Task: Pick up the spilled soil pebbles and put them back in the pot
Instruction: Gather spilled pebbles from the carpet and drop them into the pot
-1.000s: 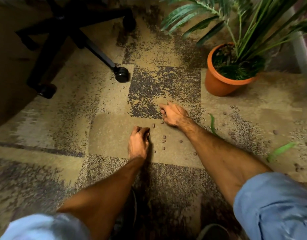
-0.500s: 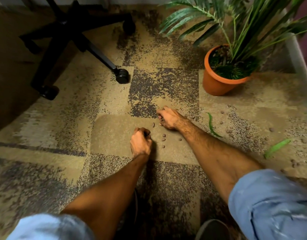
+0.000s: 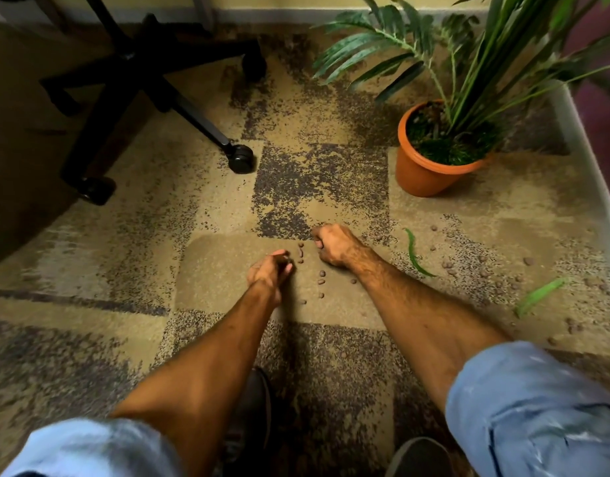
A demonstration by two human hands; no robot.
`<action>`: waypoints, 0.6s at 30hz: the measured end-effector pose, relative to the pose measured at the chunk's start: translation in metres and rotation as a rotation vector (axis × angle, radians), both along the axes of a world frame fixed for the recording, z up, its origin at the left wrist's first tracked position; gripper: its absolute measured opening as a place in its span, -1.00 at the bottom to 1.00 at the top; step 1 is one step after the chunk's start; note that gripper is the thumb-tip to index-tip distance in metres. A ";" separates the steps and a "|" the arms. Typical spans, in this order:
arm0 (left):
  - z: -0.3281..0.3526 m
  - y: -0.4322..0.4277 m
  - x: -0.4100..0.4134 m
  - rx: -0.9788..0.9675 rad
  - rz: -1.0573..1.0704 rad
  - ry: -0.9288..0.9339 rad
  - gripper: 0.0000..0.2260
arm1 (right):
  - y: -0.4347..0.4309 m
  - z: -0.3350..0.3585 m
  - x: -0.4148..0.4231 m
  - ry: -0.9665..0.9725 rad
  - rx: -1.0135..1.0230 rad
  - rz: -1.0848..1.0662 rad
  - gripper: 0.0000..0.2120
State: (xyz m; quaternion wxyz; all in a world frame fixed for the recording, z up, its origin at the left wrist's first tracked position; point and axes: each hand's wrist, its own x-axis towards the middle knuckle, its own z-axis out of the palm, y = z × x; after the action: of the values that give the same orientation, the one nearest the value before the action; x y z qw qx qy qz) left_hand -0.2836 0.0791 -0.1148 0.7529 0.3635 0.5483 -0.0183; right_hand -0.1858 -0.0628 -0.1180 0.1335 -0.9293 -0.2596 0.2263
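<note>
Chair base: black, on castors, far left on the carpet; well apart from the spill and not in the way.
Left hand: low over the tan carpet patch, fingers curled and bunched toward the thumb, just left of the central pebbles. The pinch suits small round pieces taken one at a time. Whether it holds any cannot be told.
Central pebbles: a loose scatter of small brown soil pebbles on the carpet between the two hands, some touching neither hand. Judged the group in hand now, being nearest.
Right hand: knuckles up, closed into a loose fist resting on or just above the carpet. Judged to be a store for gathered pieces, though its contents are hidden.
Fallen leaves: two green strips lying on the carpet right of the right forearm.
Right-side pebbles: a wider scatter further right, not yet collected.
Pot: orange, upright, holding a leafy plant, beyond the right hand and apart from it. The destination; judged reachable by the right arm.
</note>
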 end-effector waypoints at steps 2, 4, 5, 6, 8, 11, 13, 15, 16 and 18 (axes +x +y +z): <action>0.005 0.001 0.002 -0.158 0.036 -0.087 -0.62 | -0.005 0.006 -0.003 0.001 0.035 0.008 -0.81; 0.007 0.002 0.003 -0.272 0.075 -0.134 -0.60 | -0.009 0.007 -0.005 0.006 0.056 0.035 -0.79; 0.007 0.002 0.003 -0.303 0.088 -0.140 -0.60 | -0.011 0.008 -0.007 0.008 0.058 0.057 -0.81; 0.007 0.002 0.002 -0.318 0.092 -0.142 -0.62 | -0.012 0.011 -0.010 0.008 0.065 0.075 -0.81; 0.006 0.000 0.001 -0.323 0.098 -0.140 -0.63 | -0.014 0.012 -0.013 0.029 0.101 0.051 -0.81; 0.007 -0.006 0.002 -0.351 0.080 -0.146 -0.64 | -0.017 0.013 -0.017 0.055 0.125 0.027 -0.84; 0.010 -0.012 0.011 -0.348 0.057 -0.170 -0.65 | -0.026 0.015 -0.013 0.080 0.168 -0.033 -0.85; 0.015 -0.020 0.027 -0.340 0.013 -0.194 -0.61 | -0.033 0.024 -0.004 0.075 0.201 -0.154 -0.82; 0.019 -0.025 0.037 -0.331 -0.013 -0.204 -0.60 | -0.038 0.028 0.003 0.087 0.235 -0.244 -0.79; 0.030 -0.037 0.059 -0.303 -0.078 -0.238 -0.59 | -0.048 0.041 0.016 0.066 0.362 -0.417 -0.76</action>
State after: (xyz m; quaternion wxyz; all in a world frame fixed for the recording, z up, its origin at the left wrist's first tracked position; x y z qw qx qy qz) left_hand -0.2249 0.0423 -0.0848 0.8573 0.2666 0.4319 -0.0863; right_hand -0.1693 -0.1110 -0.0767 0.3496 -0.9158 -0.0942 0.1740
